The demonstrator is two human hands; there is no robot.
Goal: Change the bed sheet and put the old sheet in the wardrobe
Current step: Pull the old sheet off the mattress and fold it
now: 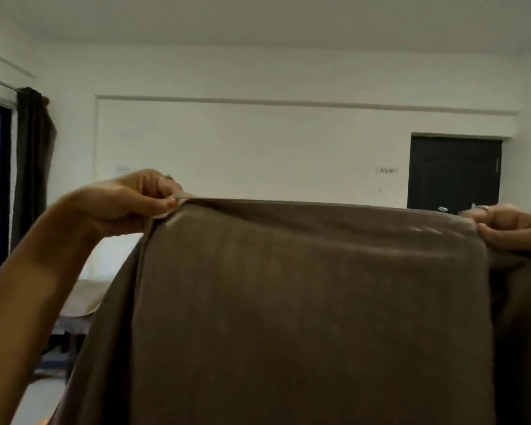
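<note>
I hold the brown sheet up in front of me, and it hangs down like a curtain across most of my view. My left hand pinches its top left corner between thumb and fingers. My right hand grips the top right corner with the fingers curled round the cloth. The top edge runs nearly level between my hands, a little higher on the left, and both hands look about equally far from me. I judge the next move turns on bringing these two corners together along that edge. Behind the sheet's lower left side shows a strip of the bed. Further off, beyond the sheet's top edge, are a dark curtain and a dark door.
</note>
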